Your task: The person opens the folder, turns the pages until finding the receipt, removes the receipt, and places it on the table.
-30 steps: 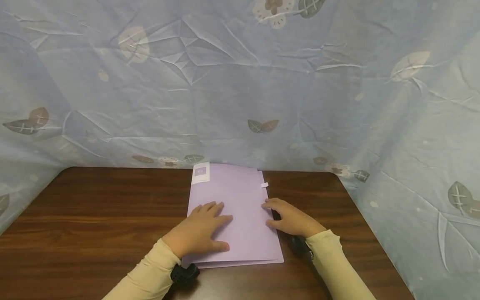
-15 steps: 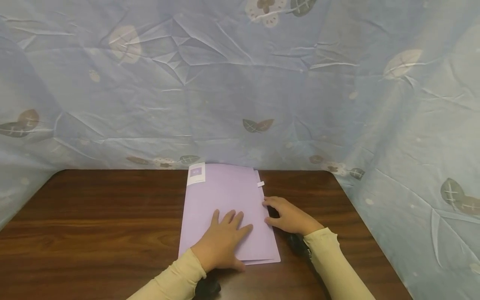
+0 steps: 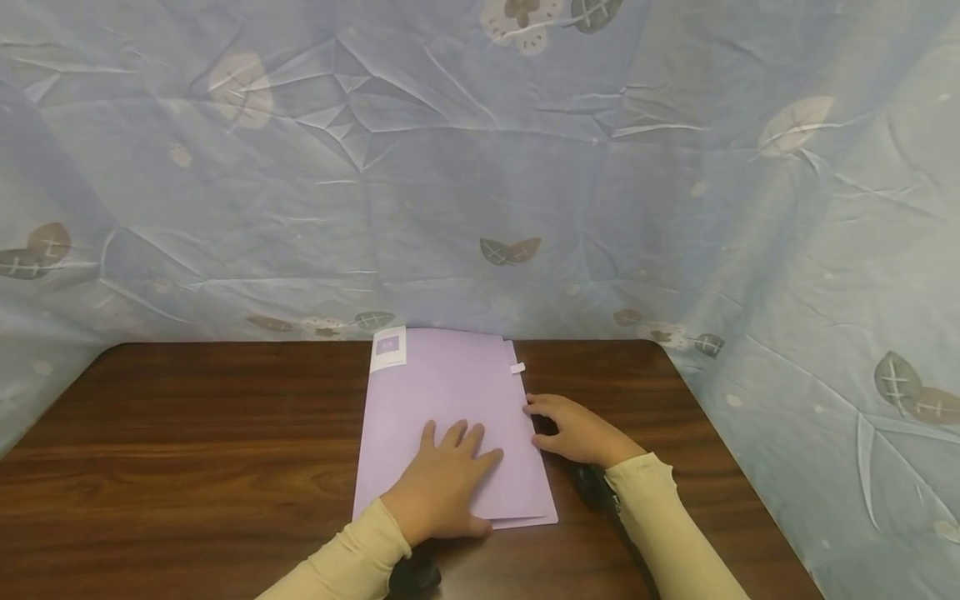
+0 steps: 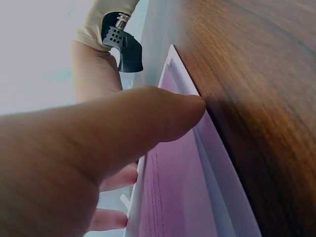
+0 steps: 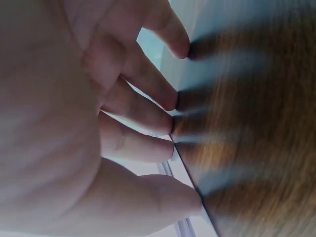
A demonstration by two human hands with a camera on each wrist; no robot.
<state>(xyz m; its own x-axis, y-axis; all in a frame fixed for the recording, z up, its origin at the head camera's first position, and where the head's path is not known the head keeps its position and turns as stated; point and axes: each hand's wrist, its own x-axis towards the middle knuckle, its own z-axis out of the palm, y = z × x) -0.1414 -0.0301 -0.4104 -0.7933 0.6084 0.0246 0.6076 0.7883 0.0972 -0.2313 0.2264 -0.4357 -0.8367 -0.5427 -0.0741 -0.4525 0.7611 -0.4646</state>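
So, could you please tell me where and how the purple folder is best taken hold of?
Probably by the right edge of the purple folder, from the right, beside the right hand, pinching both layers together: the folder lies flat, and its layers gape slightly along the near edge.

White label on purple folder, too small to read

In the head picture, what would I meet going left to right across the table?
Left hand, white tab, right hand. The folder and its label overlap the left hand's span, so they're left out.
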